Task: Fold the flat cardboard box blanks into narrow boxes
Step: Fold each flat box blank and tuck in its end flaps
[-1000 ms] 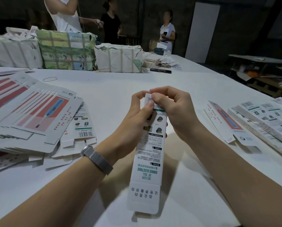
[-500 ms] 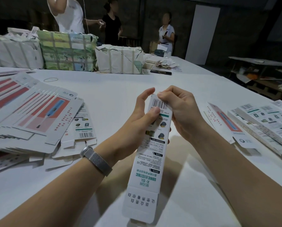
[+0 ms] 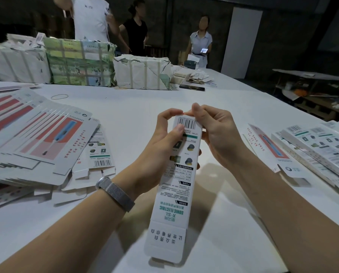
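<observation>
Two hands meet over the middle of the white desk (image 3: 214, 107), both gripping one narrow box (image 3: 176, 186) that hangs lengthwise toward the camera. Its far end, the barcode end, sits up between the fingers; its near flap (image 3: 162, 247) hangs open, just above the desk's near edge. The left hand (image 3: 162, 142) wraps the box from the left, thumb flat on the barcode panel, forefinger arched over the top edge. The right hand (image 3: 218, 133) comes in from the right, forefinger and thumb pinching the top corner, remaining fingers curled behind the box. A metal mesh watch band (image 3: 115, 192) rides the left wrist. Both forearms angle in from the bottom corners, leaving a bare wedge of desk between them and under the box.

To the left, a fanned stack of flat blanks (image 3: 32, 138), red panels up, spreads almost to the left forearm. To the right, more flat blanks (image 3: 310, 150) lie in a row, well apart from the right hand, running to the desk's right edge. Open white surface stretches beyond the hands to a rubber band (image 3: 59, 96) and the wrapped bundles (image 3: 80, 64) along the far side. Three people stand behind those bundles.
</observation>
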A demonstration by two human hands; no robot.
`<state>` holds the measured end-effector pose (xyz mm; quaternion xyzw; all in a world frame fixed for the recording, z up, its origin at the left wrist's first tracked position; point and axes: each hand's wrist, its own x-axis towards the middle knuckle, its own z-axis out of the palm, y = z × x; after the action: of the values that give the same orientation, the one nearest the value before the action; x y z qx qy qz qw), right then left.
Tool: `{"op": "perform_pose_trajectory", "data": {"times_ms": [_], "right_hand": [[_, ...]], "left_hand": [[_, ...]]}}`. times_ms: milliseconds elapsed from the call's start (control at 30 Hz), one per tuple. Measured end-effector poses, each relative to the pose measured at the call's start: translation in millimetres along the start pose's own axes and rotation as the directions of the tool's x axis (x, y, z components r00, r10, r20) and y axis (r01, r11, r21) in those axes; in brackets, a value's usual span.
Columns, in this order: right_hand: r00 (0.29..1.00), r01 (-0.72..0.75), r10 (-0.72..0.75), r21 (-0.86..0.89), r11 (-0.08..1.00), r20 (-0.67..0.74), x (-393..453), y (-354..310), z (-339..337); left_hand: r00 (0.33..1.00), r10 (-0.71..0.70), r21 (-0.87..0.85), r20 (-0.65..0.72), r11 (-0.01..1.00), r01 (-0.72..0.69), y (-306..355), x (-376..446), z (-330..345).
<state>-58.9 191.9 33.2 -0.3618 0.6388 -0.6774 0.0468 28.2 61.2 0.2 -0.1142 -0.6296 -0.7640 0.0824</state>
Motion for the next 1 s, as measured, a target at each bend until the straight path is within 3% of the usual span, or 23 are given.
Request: {"op": "perform_pose_trajectory", "data": {"times_ms": [333,533,667,800,867,1000], "right_hand": [[0.999,0.033,-0.032,0.015,0.999,-0.004,-4.6,1.1,8.1],[0.997,-0.075,0.075,0.002,0.997,0.019,-2.2,7.6,9.4],[0.999,-0.046,0.046,-0.17,0.984,-0.002,-1.0,5.3,11.4],[0.99,-0.009,0.067,-0.416,0.909,0.124,-6.4,-0.4,11.6],[0.99,-0.02,0.083,-0.48,0.877,0.111,-5.8,-0.1,8.9],[0.975,-0.221,0.211,-0.237,0.946,-0.067,5.6,-15.8,-17.7]], "left_hand": [[0.997,0.046,-0.017,-0.055,0.999,-0.047,0.9,-0.1,-4.0],[0.986,0.071,0.066,-0.149,0.996,-0.062,2.6,5.4,-1.1],[0.957,0.119,0.047,-0.264,0.993,-0.111,5.1,11.4,1.5],[0.967,0.132,-0.099,-0.219,0.983,-0.157,4.0,10.4,3.2],[0.97,0.152,-0.079,-0.189,0.983,-0.169,1.5,11.8,4.0],[0.953,0.144,0.055,-0.267,0.989,-0.135,2.3,18.2,0.0]]}}
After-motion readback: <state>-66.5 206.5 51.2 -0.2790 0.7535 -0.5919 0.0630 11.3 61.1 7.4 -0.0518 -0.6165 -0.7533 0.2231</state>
